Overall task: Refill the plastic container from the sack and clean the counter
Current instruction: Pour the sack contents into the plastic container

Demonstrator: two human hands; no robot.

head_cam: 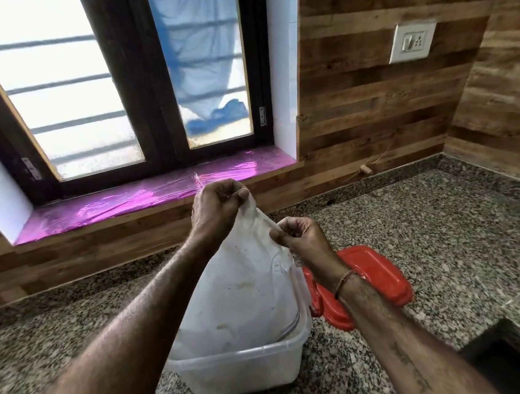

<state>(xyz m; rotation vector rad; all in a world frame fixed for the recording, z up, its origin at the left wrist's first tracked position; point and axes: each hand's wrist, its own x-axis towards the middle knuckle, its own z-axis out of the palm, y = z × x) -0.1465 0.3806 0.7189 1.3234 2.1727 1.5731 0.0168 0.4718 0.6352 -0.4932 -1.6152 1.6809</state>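
Note:
A white woven sack (243,298) stands with its lower end inside a clear plastic container (239,375) on the granite counter (449,241). My left hand (215,208) pinches the sack's upper end and holds it up. My right hand (301,237) pinches the sack's edge a little lower, to the right. What is inside the sack and the container is hidden by the sack. The container's red lid (379,277) lies flat on the counter just to its right, partly behind my right forearm.
A window with a pink-lined sill (124,201) runs behind the counter. Wood-panelled walls meet at the back right corner, with a switch plate (412,41). A dark recess (510,360) drops at the counter's front right. A small object (365,169) lies by the back wall.

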